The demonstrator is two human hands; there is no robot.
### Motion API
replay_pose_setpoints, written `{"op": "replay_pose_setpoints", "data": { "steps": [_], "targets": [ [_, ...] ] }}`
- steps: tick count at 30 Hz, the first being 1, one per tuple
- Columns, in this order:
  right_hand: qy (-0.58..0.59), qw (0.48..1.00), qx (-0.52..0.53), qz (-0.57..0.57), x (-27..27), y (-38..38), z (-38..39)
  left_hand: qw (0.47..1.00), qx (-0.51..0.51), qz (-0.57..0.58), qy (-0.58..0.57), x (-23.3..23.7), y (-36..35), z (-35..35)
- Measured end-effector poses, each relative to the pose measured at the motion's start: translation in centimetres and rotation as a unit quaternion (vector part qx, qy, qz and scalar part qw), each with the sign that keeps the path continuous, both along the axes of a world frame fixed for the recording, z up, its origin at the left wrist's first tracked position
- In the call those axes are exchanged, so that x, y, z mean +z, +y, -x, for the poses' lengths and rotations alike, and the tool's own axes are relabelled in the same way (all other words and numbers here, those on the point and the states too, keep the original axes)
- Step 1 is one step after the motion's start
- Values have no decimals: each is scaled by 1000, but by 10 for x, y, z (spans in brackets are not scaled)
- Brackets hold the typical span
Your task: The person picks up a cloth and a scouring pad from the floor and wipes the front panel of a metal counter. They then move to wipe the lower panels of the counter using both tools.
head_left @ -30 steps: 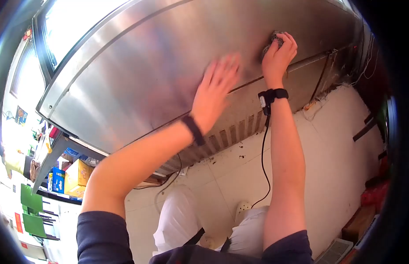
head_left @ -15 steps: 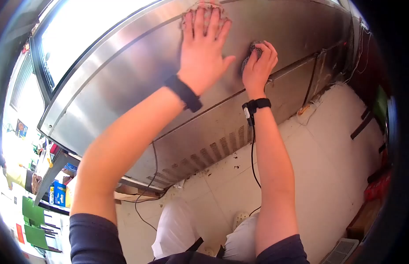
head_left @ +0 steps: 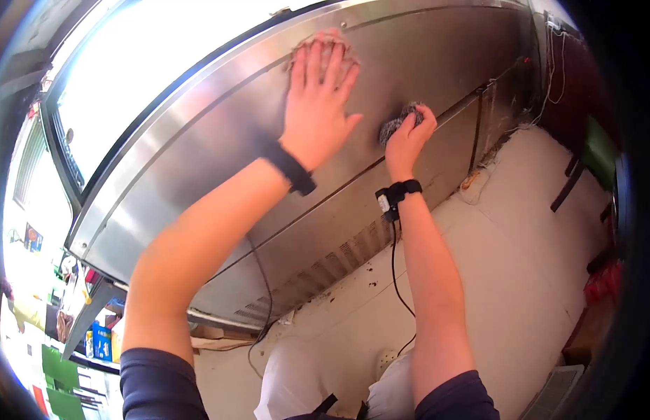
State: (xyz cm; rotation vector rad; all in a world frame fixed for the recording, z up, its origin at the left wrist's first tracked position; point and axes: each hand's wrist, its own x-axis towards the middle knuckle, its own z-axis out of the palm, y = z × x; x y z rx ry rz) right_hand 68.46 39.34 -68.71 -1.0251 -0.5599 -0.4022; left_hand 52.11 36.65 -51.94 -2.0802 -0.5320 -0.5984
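Note:
My left hand lies flat, fingers spread, over a dirty pale cloth pressed against the stainless steel panel of a large cabinet. A dark band circles that wrist. To its right and lower down, my right hand is closed around a steel wool scourer, which rests on the same panel. A black strap with a small device sits on the right wrist, and a black cable runs down from it. The scourer is partly hidden by my fingers.
Below the panel is a vent grille, with pale floor tiles beneath. A grey cable hangs at the cabinet's lower left. Green chairs stand at left, and another green chair at right. Loose wires hang at the far right.
My right hand and the scourer have moved down the panel. My left hand is slightly lower in view with the cloth. The whole view has shifted a little.

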Motion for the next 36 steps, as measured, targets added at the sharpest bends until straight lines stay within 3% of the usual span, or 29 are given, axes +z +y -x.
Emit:
{"op": "replay_pose_setpoints", "data": {
  "steps": [4,7,9,12,15,17,19,20,24,26,31,33,36],
  "targets": [
    [18,999,20,17,-10,-5,-2,1000,23,-12,-4,-26,4,-20],
    [47,998,32,26,-10,-10,-6,996,27,32,82,-76,-14,25],
    [53,998,46,5,-4,-13,-8,973,29,77,218,-100,-16,62],
    [61,997,34,-9,6,-16,-11,984,13,70,165,-69,-4,78],
    [26,999,-2,-21,9,-14,-14,996,-37,-53,56,18,4,45],
    [33,999,10,-26,14,-14,-13,995,-32,-83,38,30,8,34],
    [37,998,29,-33,18,-16,-5,992,-102,73,16,16,3,28],
    [41,998,39,-37,21,-18,-3,992,-97,78,11,-3,-1,30],
    [11,997,53,-53,24,-17,3,974,72,50,211,-117,-30,86],
    [7,998,55,-42,22,-19,2,966,86,78,232,-141,-37,122],
    [-24,999,42,-9,4,-16,-2,951,82,157,255,-136,-40,161],
    [-97,989,-99,58,-8,-10,-5,959,77,138,236,-134,-39,160],
    [-20,996,-17,87,-23,-9,-4,962,78,143,218,-139,-36,156]
  ]
}}
